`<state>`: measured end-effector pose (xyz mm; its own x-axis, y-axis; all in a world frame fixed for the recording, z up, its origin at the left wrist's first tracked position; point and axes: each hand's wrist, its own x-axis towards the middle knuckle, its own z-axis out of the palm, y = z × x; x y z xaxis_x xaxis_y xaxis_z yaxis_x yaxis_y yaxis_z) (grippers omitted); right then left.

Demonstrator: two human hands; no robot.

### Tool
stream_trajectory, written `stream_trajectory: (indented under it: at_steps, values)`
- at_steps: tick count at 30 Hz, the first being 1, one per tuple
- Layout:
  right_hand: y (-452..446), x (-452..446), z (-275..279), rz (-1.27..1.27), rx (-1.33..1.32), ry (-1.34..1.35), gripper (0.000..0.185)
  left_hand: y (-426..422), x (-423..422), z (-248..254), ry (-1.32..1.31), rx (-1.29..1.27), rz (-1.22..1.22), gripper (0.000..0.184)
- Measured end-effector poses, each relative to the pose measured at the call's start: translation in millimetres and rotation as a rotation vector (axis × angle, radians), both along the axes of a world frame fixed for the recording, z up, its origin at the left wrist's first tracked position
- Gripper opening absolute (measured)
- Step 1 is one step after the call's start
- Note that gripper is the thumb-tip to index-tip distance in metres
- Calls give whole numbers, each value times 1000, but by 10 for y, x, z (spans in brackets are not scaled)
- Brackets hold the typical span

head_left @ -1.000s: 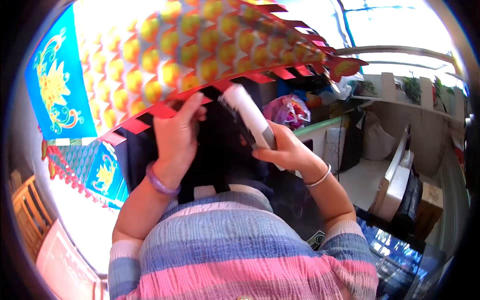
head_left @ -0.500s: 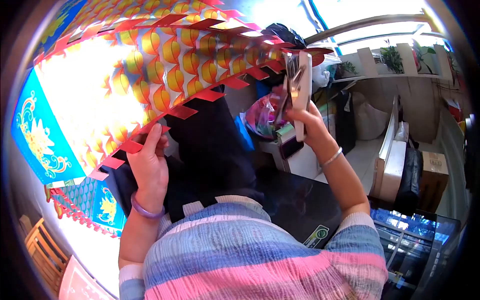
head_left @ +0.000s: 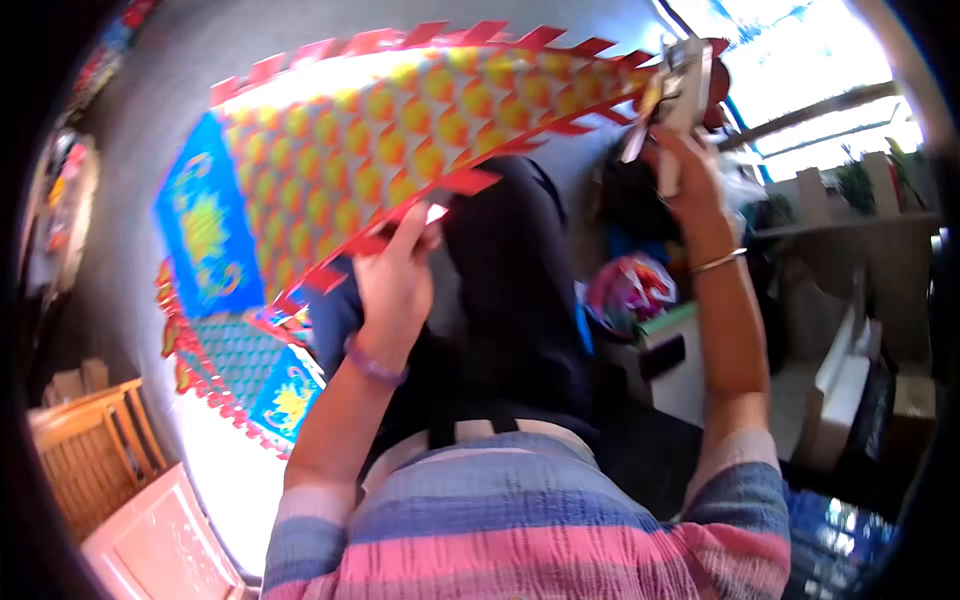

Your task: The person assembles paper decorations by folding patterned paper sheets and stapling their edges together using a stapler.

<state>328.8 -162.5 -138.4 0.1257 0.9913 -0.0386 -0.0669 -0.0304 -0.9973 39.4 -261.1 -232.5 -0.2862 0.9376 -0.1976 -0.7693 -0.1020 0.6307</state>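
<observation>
Two bare hands at a patterned panel (head_left: 400, 130), with a white tool (head_left: 688, 95) at its narrow end.

The orange-and-yellow panel, fringed with red tabs, spans from ten to one o'clock, its blue end (head_left: 208, 225) between nine and ten. At nine o'clock, just off centre, the left hand (head_left: 393, 290) has thumb and fingers clamped on the lower edge, though blur softens the fingertips. At two o'clock the right hand (head_left: 692, 175) has its fingers closed around the white tool, held roughly upright; whether its working end touches the panel cannot be told. A teal patterned piece (head_left: 235, 350) lies between eight and nine, and a pink plastic bag (head_left: 630, 292) sits at three, below the right hand.
</observation>
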Motion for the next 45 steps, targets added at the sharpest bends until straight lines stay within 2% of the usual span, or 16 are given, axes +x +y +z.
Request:
stream_trajectory:
  at_steps: [3, 7, 8, 10, 11, 13, 14, 15, 18, 21, 24, 27, 31, 36, 39, 45]
  values:
    - [452, -293, 583, -33, 182, -75, 30, 580, -107, 218, -179, 214, 11, 14]
    - [952, -548, 1359, 200, 538, -456, 34, 1197, -84, 393, -345, 274, -34, 4]
    - [1021, -611, 1526, 324, 554, -478, 47, 1279, -19, 393, -439, 221, -43, 5]
    - [1128, -790, 1732, 301, 730, -656, 47, 1359, 112, 384, -579, 135, -166, 12]
    - [1005, -1041, 1832, 371, 775, -637, 46, 1340, 183, 325, -510, 114, -281, 18]
    - [1046, -1215, 1888, 276, 998, -971, 53, 1171, 198, 344, -202, -1, -564, 24]
    - [967, -1248, 1958, 279, 628, -1072, 47, 1090, 173, 382, 2, 28, -547, 25]
    - [1062, -1231, 1829, 278, 1079, -1038, 55, 988, 107, 500, 205, 59, -522, 27]
    - [1040, -1206, 1823, 561, 1131, -1093, 58, 1164, -269, 486, 720, 295, -229, 47]
    - [939, -1161, 1838, 663, 1147, -1234, 58, 1321, -726, 1014, 1168, 546, 152, 73]
    - [787, -1146, 1895, 764, 1124, -1295, 56, 1460, -919, 1549, 1319, 665, 87, 95]
    - [681, -1109, 1891, 851, 1070, -1312, 55, 1585, -926, 1909, 1325, 809, -172, 91]
    - [580, -1026, 1851, 951, 961, -1213, 56, 1442, -817, 2252, 1061, 641, -751, 78]
    - [526, -894, 1641, 958, 986, -1113, 58, 1356, -601, 2158, 1221, 736, -638, 74]
    - [459, -857, 1583, 969, 956, -1022, 58, 1293, -583, 2090, 1120, 707, -610, 73]
    - [447, -861, 1519, 982, 899, -907, 61, 1281, -667, 2080, 894, 440, -675, 43]
